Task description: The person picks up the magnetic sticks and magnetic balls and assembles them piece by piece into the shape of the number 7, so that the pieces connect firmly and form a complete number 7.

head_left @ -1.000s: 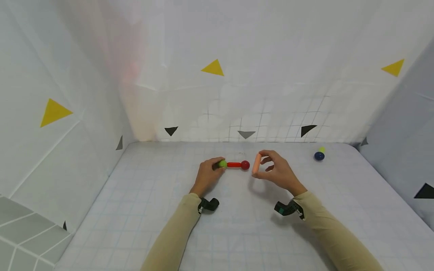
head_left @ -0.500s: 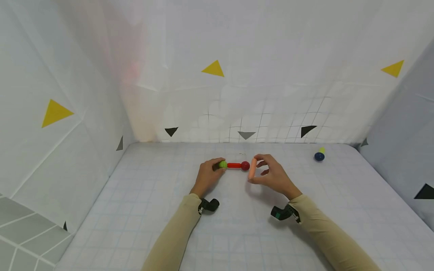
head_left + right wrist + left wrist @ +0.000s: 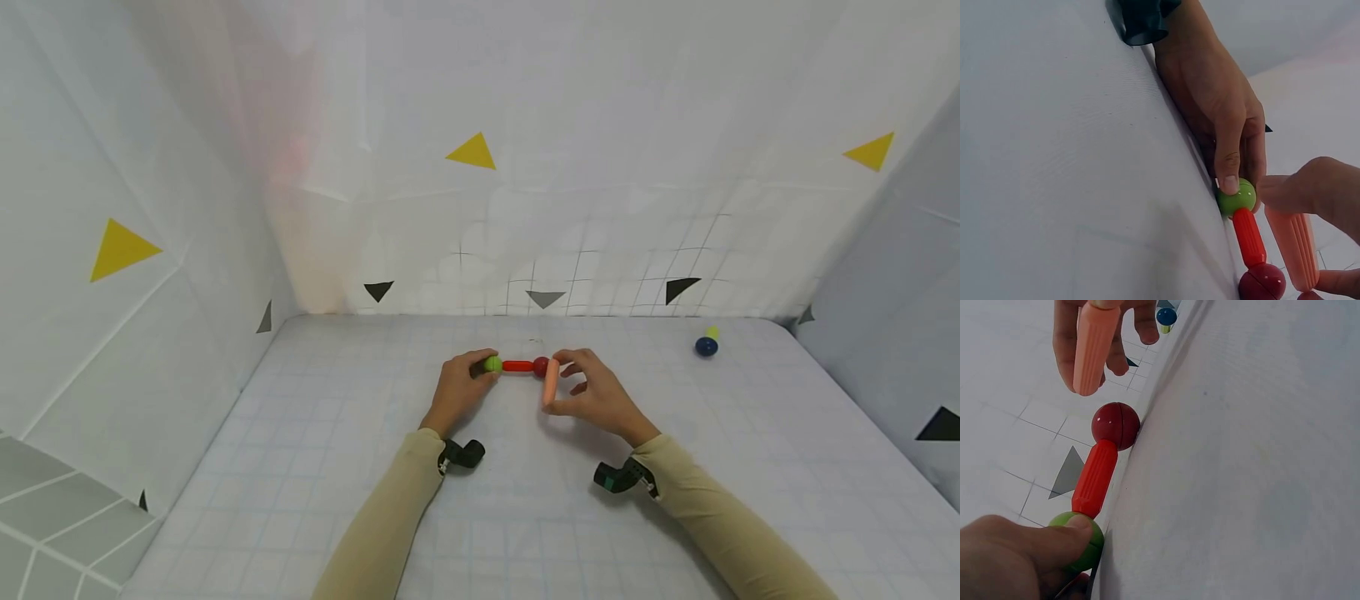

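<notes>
A short chain lies on the white table (image 3: 525, 517): a green ball (image 3: 492, 364), a red ribbed rod (image 3: 517, 366) and a dark red ball (image 3: 541, 367), joined end to end. My left hand (image 3: 455, 387) pinches the green ball between thumb and fingers. Between thumb and index finger, my right hand (image 3: 598, 398) pinches a peach ribbed rod (image 3: 551, 383) by its two ends. In the head view that rod overlaps the dark red ball's right edge. The left wrist view shows a gap between the peach rod (image 3: 1094, 350) and the dark red ball (image 3: 1115, 427).
Toward the back right of the table lies a navy blue ball (image 3: 706, 347) with a yellow-green piece (image 3: 713, 332) behind it. A white back wall (image 3: 600, 208) and side walls with yellow and dark triangles enclose the table.
My right hand has moved left and slightly toward me with the peach rod, closing in on the dark red ball. My left hand and the chain have stayed put.
</notes>
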Action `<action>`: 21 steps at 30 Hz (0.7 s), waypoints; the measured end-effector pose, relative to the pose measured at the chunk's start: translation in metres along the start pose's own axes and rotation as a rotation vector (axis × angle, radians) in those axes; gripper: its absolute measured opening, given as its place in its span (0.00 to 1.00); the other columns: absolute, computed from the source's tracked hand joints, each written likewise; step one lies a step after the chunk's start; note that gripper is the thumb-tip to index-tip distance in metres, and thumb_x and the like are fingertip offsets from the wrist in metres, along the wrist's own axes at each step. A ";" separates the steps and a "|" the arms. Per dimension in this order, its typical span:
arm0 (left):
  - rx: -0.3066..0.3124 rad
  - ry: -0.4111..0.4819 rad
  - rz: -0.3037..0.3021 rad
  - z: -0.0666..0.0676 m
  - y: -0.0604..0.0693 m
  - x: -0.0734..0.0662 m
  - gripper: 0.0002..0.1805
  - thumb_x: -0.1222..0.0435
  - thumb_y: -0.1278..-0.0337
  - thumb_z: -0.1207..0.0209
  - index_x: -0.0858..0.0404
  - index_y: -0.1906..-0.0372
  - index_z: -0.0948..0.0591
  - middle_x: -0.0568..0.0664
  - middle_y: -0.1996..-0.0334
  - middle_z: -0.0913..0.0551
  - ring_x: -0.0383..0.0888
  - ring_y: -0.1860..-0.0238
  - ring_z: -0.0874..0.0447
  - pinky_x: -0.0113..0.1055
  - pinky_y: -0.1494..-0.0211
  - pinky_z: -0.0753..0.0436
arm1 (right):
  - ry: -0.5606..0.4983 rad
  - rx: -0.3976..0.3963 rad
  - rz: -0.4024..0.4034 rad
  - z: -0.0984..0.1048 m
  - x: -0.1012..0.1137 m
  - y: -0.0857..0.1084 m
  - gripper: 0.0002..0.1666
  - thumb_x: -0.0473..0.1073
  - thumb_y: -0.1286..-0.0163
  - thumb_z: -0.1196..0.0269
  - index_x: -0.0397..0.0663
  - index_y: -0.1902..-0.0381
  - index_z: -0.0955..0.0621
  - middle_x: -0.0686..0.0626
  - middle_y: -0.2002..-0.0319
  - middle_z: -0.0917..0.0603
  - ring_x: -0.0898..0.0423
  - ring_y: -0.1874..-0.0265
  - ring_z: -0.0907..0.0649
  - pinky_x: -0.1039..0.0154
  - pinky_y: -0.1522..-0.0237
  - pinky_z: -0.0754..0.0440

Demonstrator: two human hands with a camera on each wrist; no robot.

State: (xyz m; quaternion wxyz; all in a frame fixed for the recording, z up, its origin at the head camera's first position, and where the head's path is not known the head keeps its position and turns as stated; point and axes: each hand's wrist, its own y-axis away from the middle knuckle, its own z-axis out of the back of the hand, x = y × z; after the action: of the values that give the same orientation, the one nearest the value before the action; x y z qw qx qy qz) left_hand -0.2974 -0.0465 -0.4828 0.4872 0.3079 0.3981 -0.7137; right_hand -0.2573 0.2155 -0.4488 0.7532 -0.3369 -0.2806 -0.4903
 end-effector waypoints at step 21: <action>-0.010 -0.010 -0.001 -0.001 -0.002 0.002 0.22 0.67 0.34 0.31 0.58 0.36 0.16 0.50 0.40 0.16 0.46 0.39 0.20 0.44 0.33 0.24 | 0.018 0.033 0.052 -0.012 -0.004 0.003 0.46 0.46 0.47 0.16 0.39 0.34 0.22 0.45 0.45 0.23 0.45 0.47 0.21 0.52 0.54 0.14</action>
State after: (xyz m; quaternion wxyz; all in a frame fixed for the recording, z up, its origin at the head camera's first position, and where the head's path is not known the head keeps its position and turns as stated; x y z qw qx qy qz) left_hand -0.2997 -0.0457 -0.4845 0.4901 0.3017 0.3996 -0.7135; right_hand -0.2543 0.2091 -0.4596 0.7737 -0.3274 -0.2731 -0.4687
